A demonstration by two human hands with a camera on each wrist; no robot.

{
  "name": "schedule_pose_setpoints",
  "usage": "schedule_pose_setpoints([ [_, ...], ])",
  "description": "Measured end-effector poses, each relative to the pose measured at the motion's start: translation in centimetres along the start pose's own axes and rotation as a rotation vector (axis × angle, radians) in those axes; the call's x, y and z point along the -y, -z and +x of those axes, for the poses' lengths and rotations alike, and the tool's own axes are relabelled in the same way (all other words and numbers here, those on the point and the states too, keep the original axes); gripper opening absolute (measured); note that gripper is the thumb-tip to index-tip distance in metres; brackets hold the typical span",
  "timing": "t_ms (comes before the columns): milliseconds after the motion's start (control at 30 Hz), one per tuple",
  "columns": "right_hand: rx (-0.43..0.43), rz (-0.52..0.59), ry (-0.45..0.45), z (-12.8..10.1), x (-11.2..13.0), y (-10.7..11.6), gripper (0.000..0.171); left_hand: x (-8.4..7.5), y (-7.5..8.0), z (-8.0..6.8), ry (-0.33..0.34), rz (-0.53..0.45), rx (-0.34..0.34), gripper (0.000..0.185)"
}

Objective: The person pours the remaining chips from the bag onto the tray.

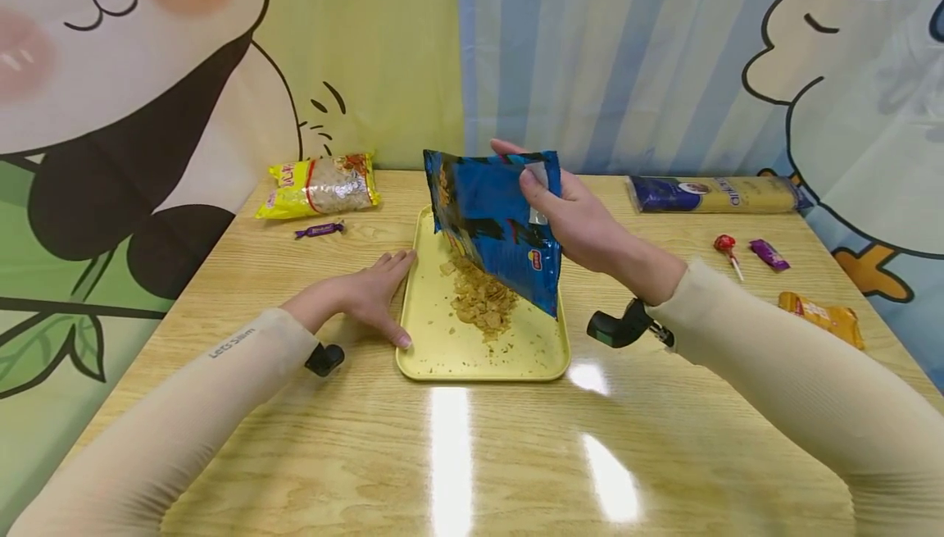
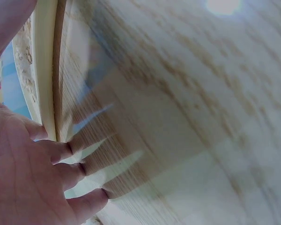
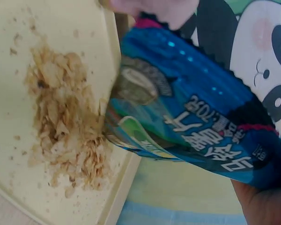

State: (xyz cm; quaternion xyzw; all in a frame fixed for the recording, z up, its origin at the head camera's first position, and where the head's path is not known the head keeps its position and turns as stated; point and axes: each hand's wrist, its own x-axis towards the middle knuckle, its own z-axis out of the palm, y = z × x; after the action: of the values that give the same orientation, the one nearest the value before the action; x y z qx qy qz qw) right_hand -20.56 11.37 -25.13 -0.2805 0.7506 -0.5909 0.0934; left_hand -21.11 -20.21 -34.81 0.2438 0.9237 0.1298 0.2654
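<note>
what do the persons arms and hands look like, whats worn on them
Both arms wear snug cream sleeves down to the wrists; the left sleeve carries small grey lettering. The left hand and right hand are bare. A small black camera unit sits under each wrist.

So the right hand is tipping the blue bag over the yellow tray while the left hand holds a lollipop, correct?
Not quite. The left hand holds no lollipop; it rests flat on the table against the yellow tray, as the head view shows. The lollipop lies on the table far to the right. The rest holds: the right hand tips the blue bag over the tray.
</note>
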Motion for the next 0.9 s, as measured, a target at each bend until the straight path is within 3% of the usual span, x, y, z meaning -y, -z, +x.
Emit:
schedule_pose_setpoints([
  [167,0.024,0.037,-0.028,-1.2,0.4,-0.5,0.049,-0.1,0.0,-0.2,-0.003,-0.010,-0.003,0.144],
  [300,0.057,0.234,-0.073,-2.3,0.7,-0.8,0.050,-0.2,0.1,-0.4,-0.005,-0.013,-0.003,0.144],
  [400,0.086,0.320,-0.099,-3.1,0.9,-1.0,0.051,-0.3,0.1,-0.4,-0.004,-0.018,-0.002,0.144],
  [500,0.103,0.280,-0.114,-3.8,0.9,-1.2,0.052,-0.3,0.1,-0.5,-0.009,-0.024,-0.006,0.145],
  [900,0.152,0.289,-0.157,-5.6,1.5,-1.9,0.054,0.0,-0.1,-0.2,0.003,-0.007,-0.008,0.145],
])
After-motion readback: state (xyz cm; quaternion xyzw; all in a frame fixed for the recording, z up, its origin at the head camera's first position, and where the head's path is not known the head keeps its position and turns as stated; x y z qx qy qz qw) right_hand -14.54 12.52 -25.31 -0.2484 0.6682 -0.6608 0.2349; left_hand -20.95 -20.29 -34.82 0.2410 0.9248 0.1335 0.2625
